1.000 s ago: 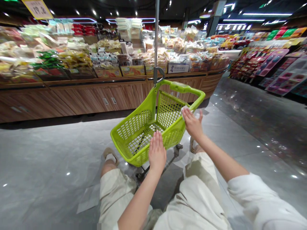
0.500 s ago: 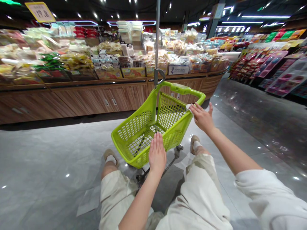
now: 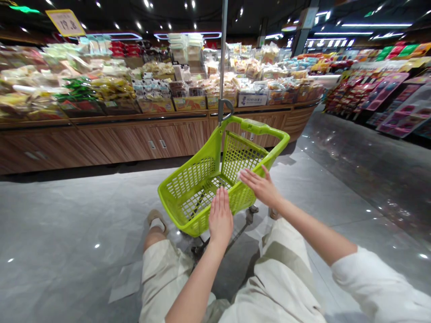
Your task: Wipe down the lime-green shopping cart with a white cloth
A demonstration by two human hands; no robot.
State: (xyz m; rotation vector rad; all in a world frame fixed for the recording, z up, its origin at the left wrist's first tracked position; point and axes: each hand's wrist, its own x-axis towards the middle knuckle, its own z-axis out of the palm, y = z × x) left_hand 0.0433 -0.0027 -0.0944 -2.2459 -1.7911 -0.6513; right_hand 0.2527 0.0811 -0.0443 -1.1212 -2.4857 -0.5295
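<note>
Here, a grey polished floor [image 3: 67, 215] fills the aisle around us, bright with reflected ceiling lights. A long wooden display counter [image 3: 117, 139] curves from nine o'clock to one o'clock, piled with bagged and boxed snacks [image 3: 101, 85]. Racks of red and pink packets [image 3: 387, 89] line the far side at two o'clock.

Straight ahead at twelve o'clock stands a lime-green shopping cart basket [image 3: 195, 179], empty, its mesh walls tilted and its green handle [image 3: 259, 128] on the far end. Our cream trousers [image 3: 279, 278] frame it, one bent knee on each side, with a tan shoe [image 3: 155, 217] on the floor at its eight o'clock. A grey metal pole [image 3: 222, 54] rises from the handle end and out of the top of the view.

Our left hand [image 3: 220, 215] lies flat on the basket's near rim, fingers straight and pressed together, gripping nothing. Our right hand [image 3: 261, 186] rests at the rim of the right-hand wall, at one o'clock from the left, fingers stretched out and unclenched. The two hands are near each other but not touching. A small pale scrap [image 3: 239, 176] shows under the right fingertips; we cannot tell what it is. A yellow price sign [image 3: 65, 22] hangs at ten o'clock.
</note>
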